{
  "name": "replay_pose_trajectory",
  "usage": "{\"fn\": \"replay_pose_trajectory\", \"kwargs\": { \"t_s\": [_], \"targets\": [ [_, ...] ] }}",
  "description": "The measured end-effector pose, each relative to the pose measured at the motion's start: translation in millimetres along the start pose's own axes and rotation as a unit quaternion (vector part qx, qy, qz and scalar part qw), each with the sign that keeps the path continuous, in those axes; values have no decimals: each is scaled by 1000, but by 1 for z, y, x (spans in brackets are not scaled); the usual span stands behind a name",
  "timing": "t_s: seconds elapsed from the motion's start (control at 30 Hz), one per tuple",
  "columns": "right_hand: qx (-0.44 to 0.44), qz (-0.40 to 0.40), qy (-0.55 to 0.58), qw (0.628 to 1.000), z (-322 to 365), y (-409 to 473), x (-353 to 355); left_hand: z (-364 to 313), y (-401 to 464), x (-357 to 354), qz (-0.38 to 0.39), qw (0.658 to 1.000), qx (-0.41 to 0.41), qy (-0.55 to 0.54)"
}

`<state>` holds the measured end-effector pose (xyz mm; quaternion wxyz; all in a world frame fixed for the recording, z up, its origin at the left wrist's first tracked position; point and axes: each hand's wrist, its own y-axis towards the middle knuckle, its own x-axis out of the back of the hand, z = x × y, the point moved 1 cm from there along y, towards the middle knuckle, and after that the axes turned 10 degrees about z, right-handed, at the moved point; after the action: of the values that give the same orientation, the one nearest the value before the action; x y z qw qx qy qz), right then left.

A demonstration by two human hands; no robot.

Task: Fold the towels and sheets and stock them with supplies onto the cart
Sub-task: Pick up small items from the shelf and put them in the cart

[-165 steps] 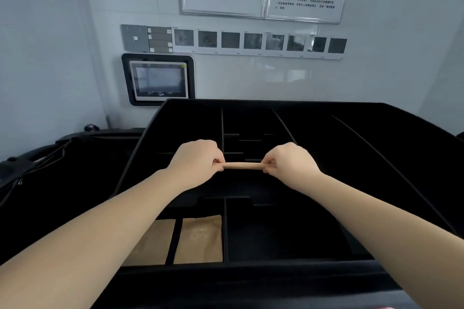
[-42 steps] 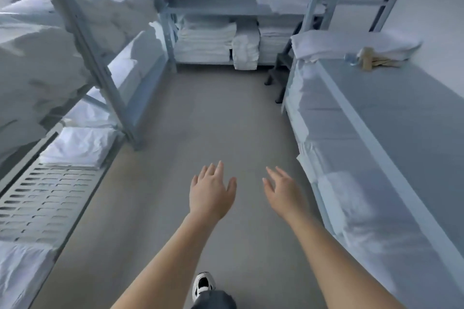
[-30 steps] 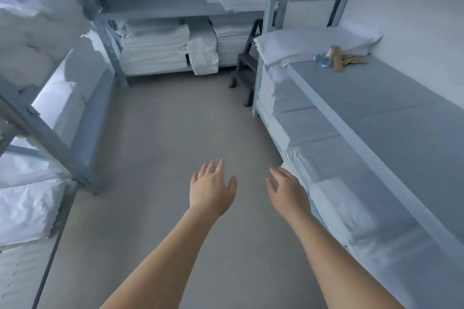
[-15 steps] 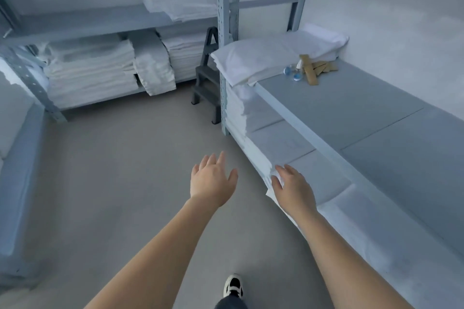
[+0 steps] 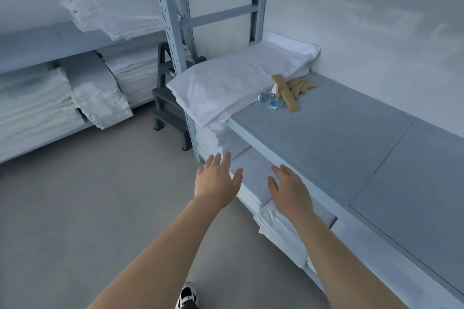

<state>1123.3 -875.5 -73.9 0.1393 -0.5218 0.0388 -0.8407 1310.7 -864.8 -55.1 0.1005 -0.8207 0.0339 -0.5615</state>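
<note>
My left hand (image 5: pixel 216 180) and my right hand (image 5: pixel 290 189) are stretched forward with straight fingers, holding nothing. They hover in front of the grey shelf (image 5: pixel 351 148) on the right. A folded white sheet (image 5: pixel 241 80) lies at the shelf's far end. Beside it sit brown paper packets (image 5: pixel 288 94) and small clear bottles with blue liquid (image 5: pixel 273 99). Stacks of folded white linen (image 5: pixel 251 178) fill the level under the shelf top, just below my right hand. The cart is out of view.
More folded white towels (image 5: pixel 100 98) are piled on the grey racks at the back left. A dark step stool (image 5: pixel 170 113) stands by the rack post (image 5: pixel 173 32). Grey floor (image 5: pixel 88 208) spreads out to the left. My shoe (image 5: pixel 187 297) shows at the bottom.
Earlier both hands held a brown packet over the black cart. Since then the view has swung right toward the shelf, and my empty hands have come closer to its front edge.
</note>
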Motion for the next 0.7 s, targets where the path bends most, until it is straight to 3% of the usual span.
{"fn": "replay_pose_trajectory", "kwargs": {
  "t_s": [0.43,0.7],
  "targets": [
    [-147,-68,73,984,51,183,-6,53,220,41,90,985,-136,52],
    [-221,-86,85,968,41,252,7,39,320,54,108,965,-226,81]
  ]
}}
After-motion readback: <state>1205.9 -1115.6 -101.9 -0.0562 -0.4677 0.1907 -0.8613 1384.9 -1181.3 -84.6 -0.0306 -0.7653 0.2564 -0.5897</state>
